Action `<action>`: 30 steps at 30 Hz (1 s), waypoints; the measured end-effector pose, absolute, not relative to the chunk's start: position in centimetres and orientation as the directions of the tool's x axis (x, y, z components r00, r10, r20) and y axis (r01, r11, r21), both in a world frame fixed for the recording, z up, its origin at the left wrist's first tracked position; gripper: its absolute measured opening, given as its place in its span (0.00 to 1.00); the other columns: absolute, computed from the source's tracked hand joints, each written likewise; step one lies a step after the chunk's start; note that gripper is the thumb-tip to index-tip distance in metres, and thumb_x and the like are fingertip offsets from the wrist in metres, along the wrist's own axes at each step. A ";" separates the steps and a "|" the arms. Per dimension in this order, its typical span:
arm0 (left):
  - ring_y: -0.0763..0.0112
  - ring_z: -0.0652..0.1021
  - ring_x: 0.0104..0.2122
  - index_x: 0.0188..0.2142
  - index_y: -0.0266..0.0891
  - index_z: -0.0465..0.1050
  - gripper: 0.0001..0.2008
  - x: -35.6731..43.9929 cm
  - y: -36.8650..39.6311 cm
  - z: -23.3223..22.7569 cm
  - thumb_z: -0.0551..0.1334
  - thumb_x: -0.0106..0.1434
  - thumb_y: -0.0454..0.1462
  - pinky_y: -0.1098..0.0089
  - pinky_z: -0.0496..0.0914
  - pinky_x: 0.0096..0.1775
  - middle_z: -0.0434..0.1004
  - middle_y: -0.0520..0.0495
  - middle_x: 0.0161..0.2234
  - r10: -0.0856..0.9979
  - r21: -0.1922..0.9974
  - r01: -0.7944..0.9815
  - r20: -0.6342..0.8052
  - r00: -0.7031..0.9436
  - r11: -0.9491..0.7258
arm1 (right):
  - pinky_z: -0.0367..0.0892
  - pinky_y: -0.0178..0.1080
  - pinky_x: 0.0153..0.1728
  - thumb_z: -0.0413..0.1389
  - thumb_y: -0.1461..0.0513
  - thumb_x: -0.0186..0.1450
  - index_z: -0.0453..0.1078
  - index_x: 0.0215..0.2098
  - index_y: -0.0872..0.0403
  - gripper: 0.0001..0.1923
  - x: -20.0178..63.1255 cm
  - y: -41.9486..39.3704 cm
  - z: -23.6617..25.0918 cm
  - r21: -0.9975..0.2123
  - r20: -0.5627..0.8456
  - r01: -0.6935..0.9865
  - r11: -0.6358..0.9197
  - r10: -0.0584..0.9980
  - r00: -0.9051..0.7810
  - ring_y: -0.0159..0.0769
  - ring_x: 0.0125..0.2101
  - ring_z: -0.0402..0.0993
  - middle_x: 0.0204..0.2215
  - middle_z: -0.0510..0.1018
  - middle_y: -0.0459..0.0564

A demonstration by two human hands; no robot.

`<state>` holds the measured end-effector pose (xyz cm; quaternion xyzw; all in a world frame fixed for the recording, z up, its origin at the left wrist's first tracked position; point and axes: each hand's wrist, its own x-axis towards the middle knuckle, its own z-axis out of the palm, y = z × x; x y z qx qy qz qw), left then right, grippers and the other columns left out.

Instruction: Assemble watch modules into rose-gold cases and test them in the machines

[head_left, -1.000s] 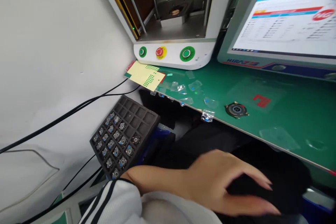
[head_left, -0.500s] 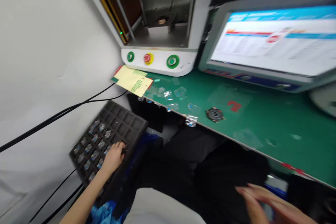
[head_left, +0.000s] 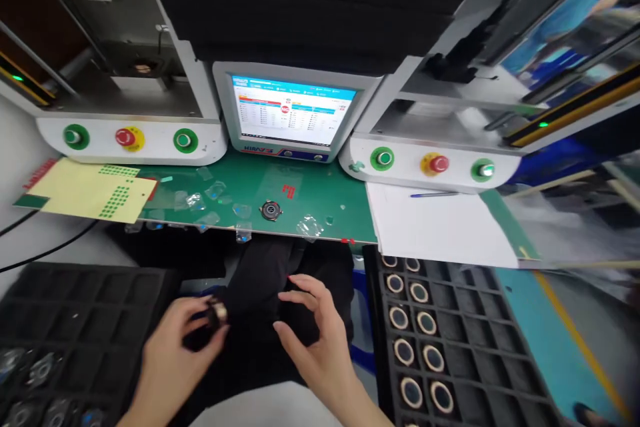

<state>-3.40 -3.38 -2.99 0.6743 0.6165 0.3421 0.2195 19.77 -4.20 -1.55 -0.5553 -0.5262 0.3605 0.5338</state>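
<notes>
One small round part [head_left: 218,313] is being pinched by left hand [head_left: 173,360] below the worktop [head_left: 320,203]; right hand [head_left: 320,340] is being held spread, empty, just beside.

Two bare hands, left hand [head_left: 173,360] and right hand [head_left: 320,337], entering from the lower edge of the head view. No gloves, no rings, no watch or band on either wrist. Forearms bare as far as the frame shows, no sleeve reaching the wrists. Fingers slim, nails short and unpainted as far as the slight blur allows. Dark, near-black trousers [head_left: 265,280] over the lap between and beyond the hands. A pale grey-white patch of garment [head_left: 260,410] at the bottom edge between the forearms.
</notes>
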 end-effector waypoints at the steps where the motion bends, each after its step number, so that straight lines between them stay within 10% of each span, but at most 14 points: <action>1: 0.67 0.83 0.30 0.39 0.42 0.68 0.09 -0.8 -2.8 -2.2 0.65 0.61 0.39 0.72 0.80 0.31 0.79 0.48 0.38 0.959 0.716 0.645 0.262 0.106 -0.267 | 0.77 0.38 0.43 0.61 0.69 0.59 0.64 0.55 0.46 0.27 19.4 -4.4 -1.5 -0.980 0.147 0.162 0.116 0.969 0.197 0.35 0.39 0.82 0.50 0.73 0.52; 9: 0.63 0.81 0.40 0.42 0.38 0.67 0.10 7.1 -1.2 0.5 0.64 0.62 0.29 0.69 0.79 0.39 0.77 0.39 0.41 0.704 0.619 0.335 0.636 0.316 -0.710 | 0.76 0.30 0.42 0.64 0.68 0.61 0.67 0.47 0.44 0.20 19.8 -5.2 0.0 -0.922 -0.066 -0.373 0.099 0.912 0.406 0.27 0.36 0.81 0.42 0.74 0.43; 17: 0.70 0.75 0.30 0.50 0.42 0.74 0.22 4.8 0.1 2.2 0.71 0.59 0.45 0.71 0.73 0.35 0.79 0.43 0.39 0.799 0.992 -0.129 0.071 0.598 0.009 | 0.76 0.35 0.33 0.69 0.67 0.58 0.64 0.45 0.43 0.24 21.7 -4.8 0.9 -0.757 -0.161 -0.639 -0.137 0.987 -0.022 0.29 0.32 0.79 0.45 0.70 0.43; 24: 0.69 0.79 0.28 0.47 0.40 0.79 0.29 4.5 0.6 1.4 0.80 0.46 0.43 0.71 0.75 0.35 0.83 0.43 0.34 0.697 0.944 -0.223 -0.010 0.717 0.243 | 0.74 0.32 0.30 0.69 0.65 0.57 0.65 0.47 0.43 0.25 22.2 -4.4 0.7 -0.725 -0.150 -0.645 -0.242 0.969 -0.196 0.26 0.29 0.78 0.45 0.72 0.44; 30: 0.61 0.83 0.40 0.46 0.42 0.79 0.28 4.9 0.3 1.8 0.80 0.45 0.40 0.69 0.77 0.44 0.84 0.43 0.41 0.889 0.983 -0.185 0.091 0.448 -0.008 | 0.75 0.31 0.40 0.64 0.69 0.62 0.71 0.39 0.49 0.11 22.9 -4.4 1.3 -0.965 0.007 -0.239 0.112 0.915 0.403 0.30 0.34 0.80 0.31 0.80 0.44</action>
